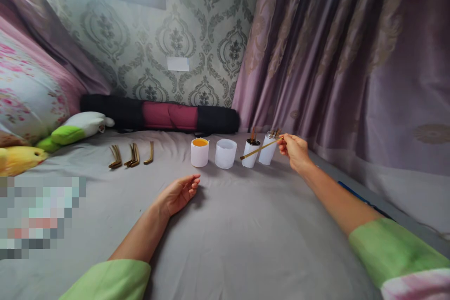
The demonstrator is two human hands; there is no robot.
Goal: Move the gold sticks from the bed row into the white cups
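My right hand (294, 150) is closed in a pinch on one end of a thin golden-brown stick (258, 149) with a darker, thicker tip, like a small brush. The stick slants down to the left, its tip in front of a white cylinder (249, 157) that has a dark rim and brown sticks standing in it. Just behind my fingers is a second white cylinder (267, 150), also with several sticks. My left hand (181, 194) rests on the grey sheet, fingers curled together with nothing visible in them. Beyond it stand a white tub (199, 155) with orange-yellow contents and a translucent white tub (225, 155).
Several bent brass-coloured pieces (132, 155) lie in groups on the sheet (246, 234) at the left. A black and maroon roll (170, 116) lies along the wall. Plush toys (77, 129) are at the far left; a purple curtain (337, 65) hangs at the right.
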